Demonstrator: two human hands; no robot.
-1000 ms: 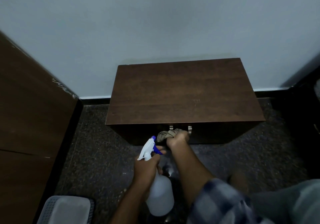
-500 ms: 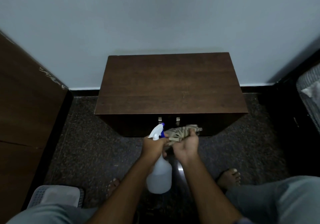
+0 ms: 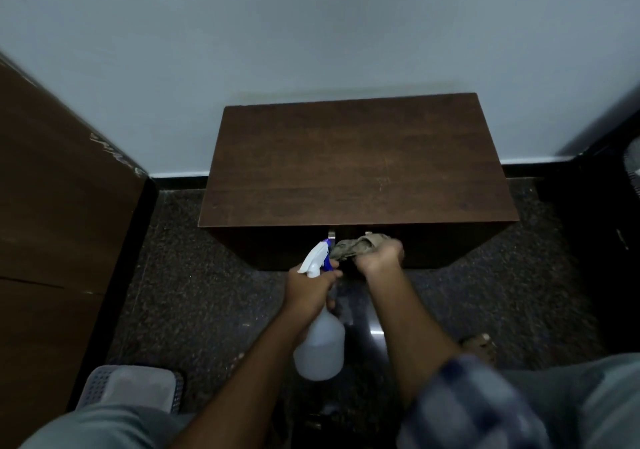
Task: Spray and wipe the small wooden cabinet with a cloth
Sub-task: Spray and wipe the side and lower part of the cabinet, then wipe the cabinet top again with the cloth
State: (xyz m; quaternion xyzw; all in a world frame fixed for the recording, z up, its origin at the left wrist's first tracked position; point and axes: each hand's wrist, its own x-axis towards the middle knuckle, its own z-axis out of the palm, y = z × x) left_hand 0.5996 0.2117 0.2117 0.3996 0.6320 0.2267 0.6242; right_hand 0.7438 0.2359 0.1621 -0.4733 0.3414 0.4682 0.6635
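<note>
A person faces the one small wooden cabinet (image 3: pixel 356 164), which stands against the wall. The left hand (image 3: pixel 310 287) is wrapped round the neck of a single spray bottle (image 3: pixel 320 348). The right hand (image 3: pixel 381 258) clutches one bunched cloth (image 3: pixel 356 246) at the cabinet's front, beside its two metal handles (image 3: pixel 331 234). The wipe would likely go best with the cloth spread flatter and the nozzle aimed at bare wood.

Left hand (image 3: pixel 308 291) grips spray bottle (image 3: pixel 320 348); right hand (image 3: pixel 379 258) clutches cloth (image 3: pixel 353 247); both forearms extended forward.
</note>
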